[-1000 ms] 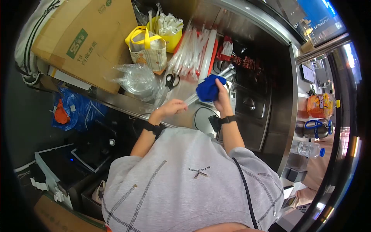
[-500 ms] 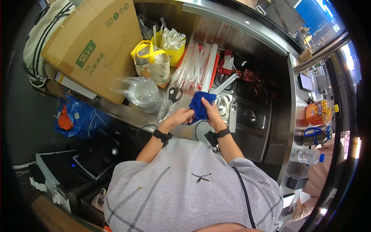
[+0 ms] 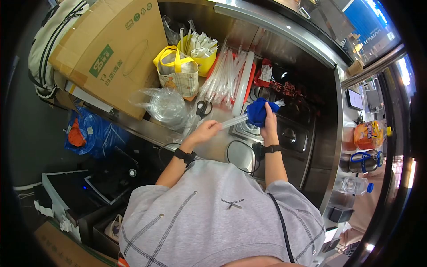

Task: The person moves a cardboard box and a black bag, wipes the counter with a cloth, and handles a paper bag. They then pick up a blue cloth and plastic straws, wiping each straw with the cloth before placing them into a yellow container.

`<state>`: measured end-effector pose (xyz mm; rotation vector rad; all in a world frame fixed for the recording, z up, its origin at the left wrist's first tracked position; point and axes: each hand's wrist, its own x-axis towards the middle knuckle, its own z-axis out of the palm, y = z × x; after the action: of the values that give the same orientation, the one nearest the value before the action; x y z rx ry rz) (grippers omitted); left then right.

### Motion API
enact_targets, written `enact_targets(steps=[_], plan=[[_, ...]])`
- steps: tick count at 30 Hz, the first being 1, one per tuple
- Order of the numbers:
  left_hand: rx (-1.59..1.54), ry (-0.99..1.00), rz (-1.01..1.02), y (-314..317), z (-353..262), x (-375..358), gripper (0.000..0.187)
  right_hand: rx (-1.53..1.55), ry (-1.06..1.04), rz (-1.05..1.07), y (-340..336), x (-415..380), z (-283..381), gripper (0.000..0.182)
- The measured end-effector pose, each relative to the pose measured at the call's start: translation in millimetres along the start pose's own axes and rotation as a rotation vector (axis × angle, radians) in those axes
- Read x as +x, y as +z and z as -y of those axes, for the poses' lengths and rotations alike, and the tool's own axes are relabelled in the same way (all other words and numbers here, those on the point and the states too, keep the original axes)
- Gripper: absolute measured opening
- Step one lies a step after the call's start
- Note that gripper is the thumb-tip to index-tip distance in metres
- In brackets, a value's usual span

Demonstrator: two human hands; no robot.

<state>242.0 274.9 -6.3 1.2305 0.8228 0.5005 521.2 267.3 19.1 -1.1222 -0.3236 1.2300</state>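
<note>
My left hand [image 3: 206, 132] pinches the near end of a long, clear plastic stick [image 3: 233, 121]. Around the stick's other end, my right hand [image 3: 269, 122] grips a bunched blue cloth [image 3: 256, 112]. A short piece of the stick pokes out past the cloth on the right. Beneath the cloth are steel container lids [image 3: 246, 129] set into the counter. Black-handled scissors [image 3: 203, 108] lie just beyond my left hand, beside a plastic-wrapped stack of clear round lids [image 3: 167, 108]. A round, pale-topped container [image 3: 241, 153] stands close in front of my body.
Behind my hands, many clear wrapped straws [image 3: 222, 75] lie in a red tray beside a white roll [image 3: 243, 84]. A yellow-handled bag [image 3: 179, 75] and a large cardboard box [image 3: 106, 53] stand to the left. Bottles, one of orange drink [image 3: 370, 135], line the right-hand ledge.
My hands have moved apart. The right one has carried the blue cloth right and away from me, and the stick's length between cloth and left hand is now exposed.
</note>
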Motion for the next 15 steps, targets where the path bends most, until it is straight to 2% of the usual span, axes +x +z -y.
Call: enact_targets(steps=[5, 8, 11, 15], plan=[[0.031, -0.021, -0.023, -5, -3, -2, 0.023, 0.034, -0.009, -0.130, -18, 7, -2, 0.035], [0.057, 0.023, -0.106, -17, -4, 1, 0.023, 0.098, -0.045, -0.208, -35, 14, -2, 0.041], [0.137, 0.008, -0.167, -38, -8, 2, 0.023, 0.194, 0.010, -0.235, -61, 25, -7, 0.037], [0.084, -0.007, -0.261, -62, -15, 6, 0.024, 0.233, 0.048, -0.259, -77, 17, -17, 0.031]])
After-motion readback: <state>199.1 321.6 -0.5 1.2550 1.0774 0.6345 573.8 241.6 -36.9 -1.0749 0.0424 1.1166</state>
